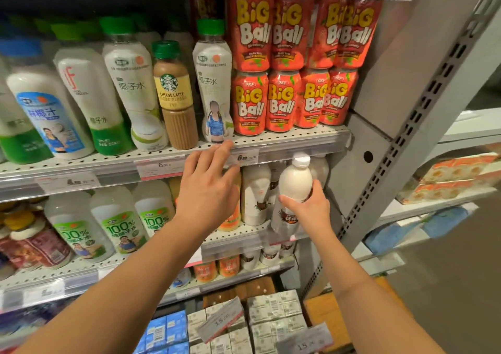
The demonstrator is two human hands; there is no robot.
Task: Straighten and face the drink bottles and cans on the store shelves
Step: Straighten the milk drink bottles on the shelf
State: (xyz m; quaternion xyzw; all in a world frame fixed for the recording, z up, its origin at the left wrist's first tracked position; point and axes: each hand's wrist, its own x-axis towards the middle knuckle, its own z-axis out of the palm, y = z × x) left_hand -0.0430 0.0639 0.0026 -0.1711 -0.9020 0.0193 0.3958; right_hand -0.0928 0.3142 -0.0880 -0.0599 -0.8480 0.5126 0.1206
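Note:
My right hand (309,208) grips a white milky bottle (294,182) with a white cap, held tilted in front of the right end of the middle shelf. My left hand (207,188) is open with fingers spread, its fingertips just under the base of a green-capped coconut water bottle (214,82) on the upper shelf (284,143). Left of that bottle stands a Starbucks Cheese Latte bottle (174,96). To its right are stacked red Big Ball cans (271,101), labels facing out.
More coconut water bottles (127,82) fill the upper shelf's left side. The middle shelf holds 100% coconut bottles (119,223) and white bottles (254,193). Carton packs (271,318) sit low down. A grey perforated upright (401,136) bounds the right side.

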